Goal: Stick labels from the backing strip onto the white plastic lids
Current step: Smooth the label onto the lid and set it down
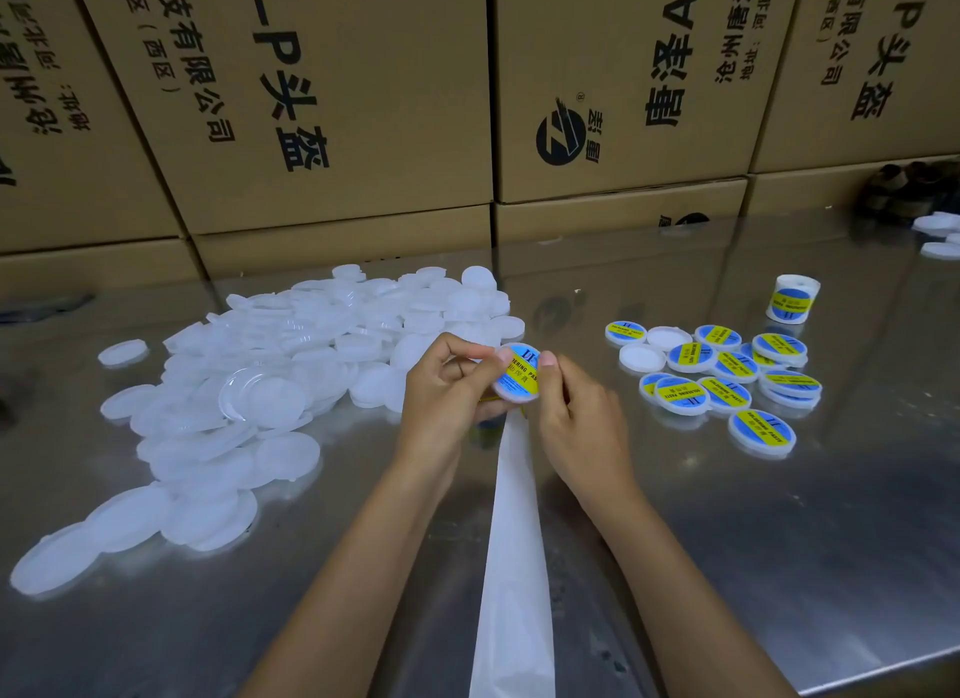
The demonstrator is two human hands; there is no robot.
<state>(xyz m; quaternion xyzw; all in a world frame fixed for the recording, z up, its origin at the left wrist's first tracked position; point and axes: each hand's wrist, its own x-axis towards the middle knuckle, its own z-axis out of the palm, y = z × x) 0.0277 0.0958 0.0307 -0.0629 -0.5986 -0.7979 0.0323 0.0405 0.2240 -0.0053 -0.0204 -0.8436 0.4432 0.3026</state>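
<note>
Both hands hold one lid (516, 374) up between them: the left hand (441, 385) curls round its left edge, and the right hand (576, 417) presses its thumb on the blue-yellow label (519, 372). The strip (511, 541) hangs below the hands. Bare lids (249, 401) lie left of them, labelled lids (727, 380) to their right.

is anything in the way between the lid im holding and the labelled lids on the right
Nothing visible. The lid, held by the left hand and right hand, is up off the table, and the bare steel between it and the labelled lids is open. The backing strip hangs toward you, out of that path.
</note>
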